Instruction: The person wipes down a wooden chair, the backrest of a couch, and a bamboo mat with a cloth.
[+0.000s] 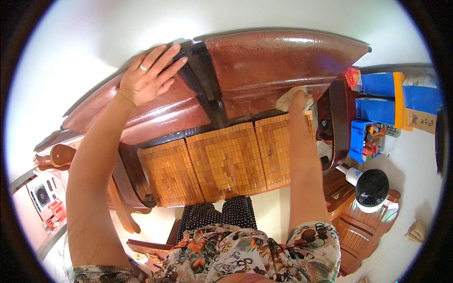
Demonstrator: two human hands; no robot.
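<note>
In front of me stands a sofa with a glossy reddish-brown leather backrest [283,56] in two padded sections, split by a dark wooden strip [203,70]. My left hand [152,72], a ring on one finger, lies spread at the top of the left section and holds nothing. On the lower part of the right section, my right hand [300,99] presses a pale cloth [286,100] against the leather. A mat of small bamboo tiles [226,159] covers the seat in three panels.
Dark wooden armrests [339,123] bound the sofa. Right of it are blue boxes [377,85] and a blue crate [357,139] of small items. A black-and-white fan [371,191] stands by a wooden chair [364,233]. A wooden stool or table edge [152,246] shows lower left.
</note>
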